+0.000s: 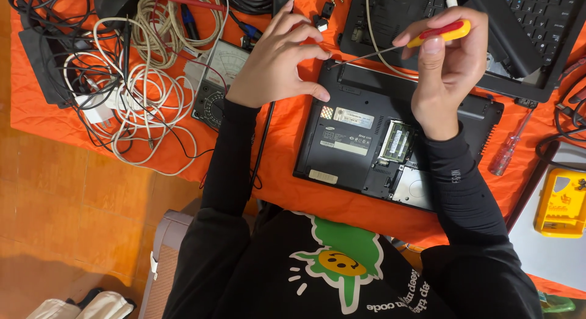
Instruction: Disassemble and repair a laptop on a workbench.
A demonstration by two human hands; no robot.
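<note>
The right hand (448, 62) pinches the red-and-yellow screwdriver (397, 44) by its handle, tip at the overturned black laptop (390, 136) on the orange desk (287, 172); left hand (274, 59) rests half-curled, empty, steadying its corner; the slim, stiff, light tool likely rolls easily.

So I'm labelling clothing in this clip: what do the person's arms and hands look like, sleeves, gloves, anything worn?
Both hands are bare: the left hand and right hand show no gloves, and no rings or watch can be seen. Both arms are covered to the wrists by snug black long sleeves. The right sleeve carries a small pale printed marking near the forearm; the left sleeve looks plain.
</note>
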